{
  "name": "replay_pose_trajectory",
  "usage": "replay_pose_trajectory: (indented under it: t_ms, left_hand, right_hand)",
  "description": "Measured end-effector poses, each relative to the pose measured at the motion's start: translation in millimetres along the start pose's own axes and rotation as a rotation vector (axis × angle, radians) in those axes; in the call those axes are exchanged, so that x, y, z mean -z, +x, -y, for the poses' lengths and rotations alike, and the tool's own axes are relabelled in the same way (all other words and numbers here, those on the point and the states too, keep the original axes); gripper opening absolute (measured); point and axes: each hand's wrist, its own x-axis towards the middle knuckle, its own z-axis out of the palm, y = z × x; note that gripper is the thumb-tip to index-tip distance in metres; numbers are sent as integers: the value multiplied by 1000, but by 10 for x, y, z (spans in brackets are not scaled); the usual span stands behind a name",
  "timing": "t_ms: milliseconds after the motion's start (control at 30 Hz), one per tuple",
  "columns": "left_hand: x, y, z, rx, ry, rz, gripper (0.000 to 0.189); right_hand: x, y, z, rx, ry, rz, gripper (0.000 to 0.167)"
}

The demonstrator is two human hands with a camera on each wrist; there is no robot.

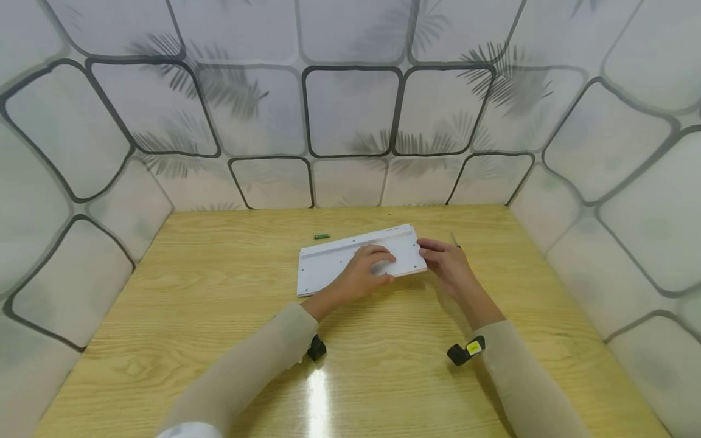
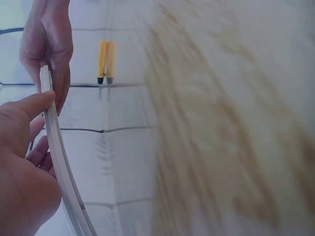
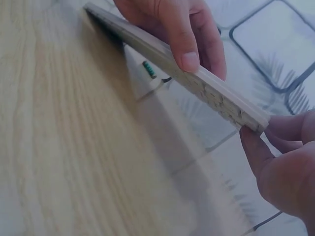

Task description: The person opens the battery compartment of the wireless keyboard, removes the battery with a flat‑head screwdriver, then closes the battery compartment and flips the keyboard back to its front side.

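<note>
A white keyboard [image 1: 328,267] is turned over, with its back and small screws showing in the head view. Some of its keys [image 3: 211,93] face downward in the right wrist view. My left hand [image 1: 358,271] lies over the back, its thumb [image 3: 189,59] hooked on the near edge and its fingers on the back panel. At the right end, my right hand [image 1: 446,264] pinches the corner between thumb and fingers. The keyboard is tilted, its right end raised off the table.
A small green battery [image 1: 322,236] lies behind the keyboard on the wooden table [image 1: 219,274]. Beyond the right hand is a yellow-handled screwdriver [image 2: 102,61], mostly hidden by that hand in the head view. Patterned wall panels [image 1: 350,109] enclose the back and sides.
</note>
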Motion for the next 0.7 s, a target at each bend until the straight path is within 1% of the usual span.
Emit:
replay_pose_trajectory:
  t_ms: [167,267,367,567,700]
  left_hand:
    - [36,1,-112,-29,-12,-70,41]
    - [67,5,-184,-24,-23,-104,41]
    - [103,24,-247,-34,-41,-147,41]
    - [176,59,-368,-64,-127,-233,41]
    - [219,69,-446,-70,-173,-277,41]
  right_hand:
    - [-19,-62,156,49,72,42,50]
    - [-50,-98,249,76,84,64,50]
    - [-95,-122,335,107,76,84,49]
    - [-201,-148,511,166,73,135,46]
    - [-271,-179,626,193,89,147,38]
